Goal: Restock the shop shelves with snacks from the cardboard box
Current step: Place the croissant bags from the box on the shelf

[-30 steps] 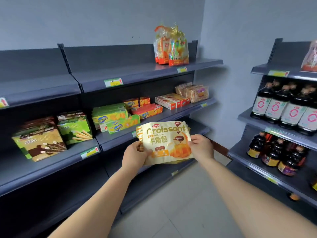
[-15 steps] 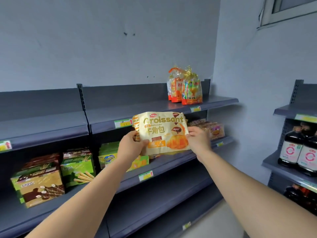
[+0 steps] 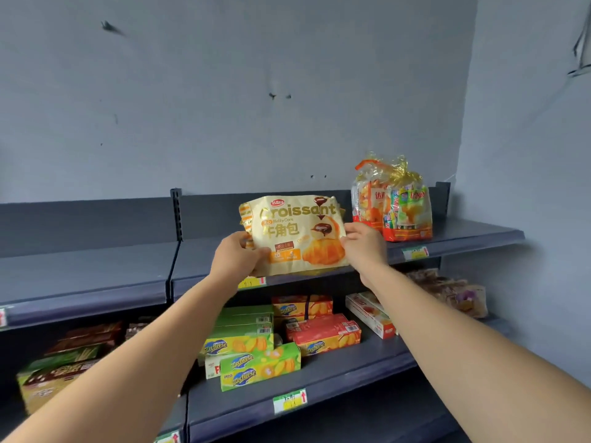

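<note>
Two bare forearms reach up toward the croissant bag [image 3: 297, 235]. Below the bag, green biscuit boxes [image 3: 259, 367] and red biscuit boxes [image 3: 323, 335] lie on the middle shelf [image 3: 367, 362]. The left hand [image 3: 235, 255] grips the bag's left edge, its fingers [image 3: 252, 252] curled round it with the thumb on the printed front. The right hand [image 3: 361, 247] pinches the bag's right edge. The bag stands upright, front toward the camera, over the front lip of the top shelf [image 3: 463, 233]; whether it rests on the shelf cannot be told. Just right of the bag, tied orange snack bags [image 3: 395, 206] stand on that shelf. Behind the bag rises a grey wall [image 3: 256, 91].
</note>
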`<state>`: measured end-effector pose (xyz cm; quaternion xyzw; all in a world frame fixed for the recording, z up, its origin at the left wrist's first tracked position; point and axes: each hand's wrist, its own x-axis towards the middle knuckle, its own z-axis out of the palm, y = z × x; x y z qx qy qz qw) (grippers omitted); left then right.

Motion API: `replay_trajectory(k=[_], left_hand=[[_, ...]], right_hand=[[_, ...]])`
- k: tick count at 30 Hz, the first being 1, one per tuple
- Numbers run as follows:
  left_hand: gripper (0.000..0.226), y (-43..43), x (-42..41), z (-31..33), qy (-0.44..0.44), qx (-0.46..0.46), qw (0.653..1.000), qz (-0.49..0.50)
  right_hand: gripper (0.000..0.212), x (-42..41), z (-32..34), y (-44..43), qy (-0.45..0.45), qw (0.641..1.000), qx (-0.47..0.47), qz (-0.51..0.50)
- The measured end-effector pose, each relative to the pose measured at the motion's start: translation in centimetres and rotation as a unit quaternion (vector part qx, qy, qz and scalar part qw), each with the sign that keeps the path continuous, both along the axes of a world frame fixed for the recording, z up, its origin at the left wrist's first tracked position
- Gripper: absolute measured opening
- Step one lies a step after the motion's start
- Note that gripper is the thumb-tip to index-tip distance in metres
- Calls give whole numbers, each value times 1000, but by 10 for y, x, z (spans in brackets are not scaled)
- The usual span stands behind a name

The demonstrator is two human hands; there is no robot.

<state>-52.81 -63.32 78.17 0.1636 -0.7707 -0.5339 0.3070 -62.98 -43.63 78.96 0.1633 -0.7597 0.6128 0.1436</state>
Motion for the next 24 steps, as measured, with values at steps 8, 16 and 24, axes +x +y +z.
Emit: replay_trajectory(k=[8, 16, 24], left_hand=[[31, -85, -62, 16, 12, -15, 999, 43], [27, -165, -116, 20, -5, -38, 995, 94], [26, -219, -161, 14, -40, -42, 988, 140]], right_hand=[[32, -75, 14, -89, 3, 999, 1, 44], [26, -135, 14, -177, -18, 993, 12, 117], [29, -188, 11, -235, -40, 981, 42, 185]])
